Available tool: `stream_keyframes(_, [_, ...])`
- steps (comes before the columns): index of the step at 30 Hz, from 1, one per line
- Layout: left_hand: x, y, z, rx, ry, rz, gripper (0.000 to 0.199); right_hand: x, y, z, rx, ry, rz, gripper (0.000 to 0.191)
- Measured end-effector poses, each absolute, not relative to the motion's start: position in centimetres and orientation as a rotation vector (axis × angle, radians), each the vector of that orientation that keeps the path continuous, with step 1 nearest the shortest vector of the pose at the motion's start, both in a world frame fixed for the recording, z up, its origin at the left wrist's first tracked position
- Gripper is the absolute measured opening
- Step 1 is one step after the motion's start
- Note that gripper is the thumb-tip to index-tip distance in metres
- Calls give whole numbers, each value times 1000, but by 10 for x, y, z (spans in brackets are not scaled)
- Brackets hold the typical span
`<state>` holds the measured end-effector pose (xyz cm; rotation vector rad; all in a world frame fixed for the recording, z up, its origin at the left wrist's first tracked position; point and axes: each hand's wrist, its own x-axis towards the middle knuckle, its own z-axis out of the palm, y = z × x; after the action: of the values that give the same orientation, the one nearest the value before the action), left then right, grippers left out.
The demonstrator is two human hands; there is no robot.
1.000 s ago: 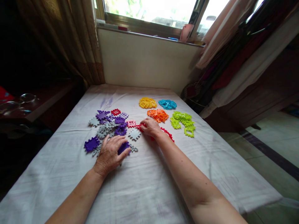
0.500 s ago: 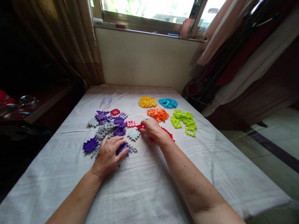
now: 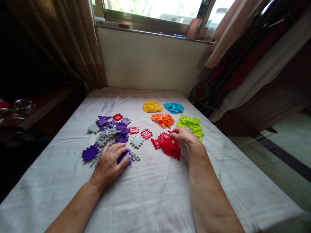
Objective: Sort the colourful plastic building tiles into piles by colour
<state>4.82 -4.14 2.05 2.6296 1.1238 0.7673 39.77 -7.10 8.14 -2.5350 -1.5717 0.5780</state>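
Note:
My left hand lies with fingers apart over a purple interlocking tile and some grey ones at the near edge of a mixed purple-and-grey heap. At the upper right edge of the red tile pile, my right hand pinches a red interlocking tile, partly hidden by the fingers. Left of that pile lie a single red window-shaped tile, a pink tile and a pale grey tile. Another red tile rests at the back of the mixed heap.
Yellow, blue, orange and lime green tile piles sit behind and right of the red one. A white sheet covers the table. Hanging clothes flank the right side; a curtain hangs left.
My right hand has let go of a red tile beside the pink one and moved right to the red pile, now gripping another red tile. My left hand stays on the heap.

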Motion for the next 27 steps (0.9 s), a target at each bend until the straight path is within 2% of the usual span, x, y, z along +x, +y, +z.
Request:
stream_keyframes(4, [49, -42, 21, 2636, 1136, 769, 36, 392, -71, 85, -2584, -1605, 582, 25])
stream_keyframes(9, [50, -43, 19, 2653, 1135, 762, 37, 368, -65, 94, -2564, -1555, 293, 29])
stream_keyframes(12, [49, -43, 18, 2649, 1129, 747, 36, 335, -55, 90, -2424, -1709, 157, 34])
stream_keyframes(19, [49, -44, 18, 2636, 1127, 762, 34, 275, -46, 70, -2325, -2039, 79, 38])
stream_keyframes(27, [50, -44, 19, 2631, 1126, 765, 35, 294, -46, 77, -2325, -1972, 122, 38])
